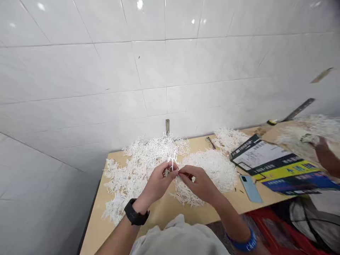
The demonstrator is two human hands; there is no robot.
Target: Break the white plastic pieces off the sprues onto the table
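My left hand [157, 181], with a black watch on its wrist, holds a small white branched plastic piece [173, 158] pointing up from thumb and fingers. Close against it, my right hand [199, 185] pinches with thumb and forefinger at the lower end of the piece. What lies between the right fingertips is too small to make out. Loose white twig-like pieces form a spread pile [138, 166] to the left and behind the hands. A denser pile [214, 169] of similar white bits lies under and beyond the right hand.
A light blue phone [251, 189] lies on the wooden table [91, 230] at right, beside a printed cardboard sheet [276, 161]. A dark thin cord [210, 142] lies near the tiled wall [111, 67]. At far right is another person's gloved hand [311, 139]. Below stands a red stool [273, 226].
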